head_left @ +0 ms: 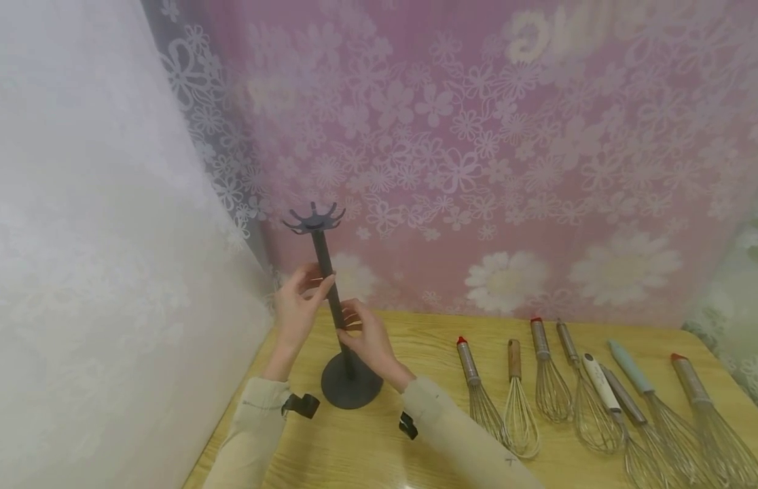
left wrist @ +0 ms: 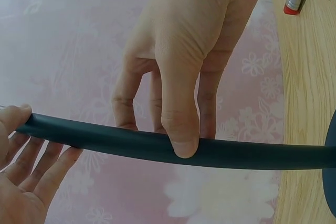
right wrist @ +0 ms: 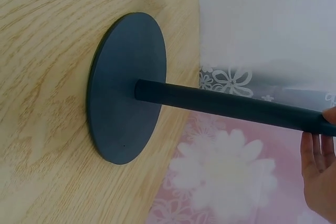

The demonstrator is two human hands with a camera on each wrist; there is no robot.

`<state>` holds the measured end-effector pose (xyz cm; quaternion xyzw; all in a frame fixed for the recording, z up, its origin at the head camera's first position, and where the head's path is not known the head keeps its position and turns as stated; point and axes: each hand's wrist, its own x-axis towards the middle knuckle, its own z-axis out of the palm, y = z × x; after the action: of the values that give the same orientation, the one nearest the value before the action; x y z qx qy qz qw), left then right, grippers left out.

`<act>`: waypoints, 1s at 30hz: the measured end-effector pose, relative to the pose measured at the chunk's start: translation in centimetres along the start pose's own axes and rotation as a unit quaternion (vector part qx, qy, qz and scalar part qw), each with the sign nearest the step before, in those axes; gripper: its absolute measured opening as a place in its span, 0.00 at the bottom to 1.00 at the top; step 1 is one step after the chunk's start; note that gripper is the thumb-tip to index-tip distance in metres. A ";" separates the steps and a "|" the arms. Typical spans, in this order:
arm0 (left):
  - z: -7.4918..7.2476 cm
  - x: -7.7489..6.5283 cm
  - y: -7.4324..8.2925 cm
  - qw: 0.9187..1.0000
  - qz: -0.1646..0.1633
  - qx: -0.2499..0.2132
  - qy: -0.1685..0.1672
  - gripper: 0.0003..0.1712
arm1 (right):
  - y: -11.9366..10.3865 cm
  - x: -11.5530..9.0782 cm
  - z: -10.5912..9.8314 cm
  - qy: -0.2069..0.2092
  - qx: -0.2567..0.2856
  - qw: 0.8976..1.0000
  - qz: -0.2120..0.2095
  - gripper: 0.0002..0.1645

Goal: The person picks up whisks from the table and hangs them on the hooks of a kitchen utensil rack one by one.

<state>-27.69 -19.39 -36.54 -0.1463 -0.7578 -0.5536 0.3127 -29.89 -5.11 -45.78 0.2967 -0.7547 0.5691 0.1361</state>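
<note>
A dark rack stand with a round base (head_left: 352, 382), a slim pole (right wrist: 236, 103) and a ring of curved hooks (head_left: 314, 221) on top stands upright at the table's left side. My left hand (head_left: 299, 302) holds the upper part of the pole between thumb and fingers. Lower down, my right hand (head_left: 369, 336) pinches the same pole, its thumb on the near side and fingertips behind, as the left wrist view shows. In the right wrist view the base sits flat on the wood. No whisk hangs from the hooks.
Several whisks lie on the table (head_left: 330, 448) to the right, among them a wooden-handled whisk (head_left: 515, 360), a white-handled whisk (head_left: 601, 382) and a light-blue-handled whisk (head_left: 631, 367). A white curtain (head_left: 110, 272) hangs at the left, a pink flowered curtain (head_left: 416, 170) behind.
</note>
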 end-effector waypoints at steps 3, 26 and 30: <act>0.4 0.0 0.2 1.000 0.000 -0.005 -0.001 0.15 | 0.0 -0.2 -0.4 0.002 0.002 1.000 0.005 0.27; 2.9 -0.6 4.5 0.999 -0.032 -0.013 -0.016 0.13 | 1.0 -0.9 -2.8 0.027 -0.010 1.000 0.000 0.28; 3.4 -0.7 4.4 1.000 -0.013 -0.008 -0.010 0.14 | 1.0 -0.9 -3.2 0.026 -0.011 1.000 0.006 0.28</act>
<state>-25.74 -14.65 -34.30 -0.1446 -0.7582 -0.5626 0.2962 -30.17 -1.61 -46.04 0.2761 -0.7585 0.5694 0.1556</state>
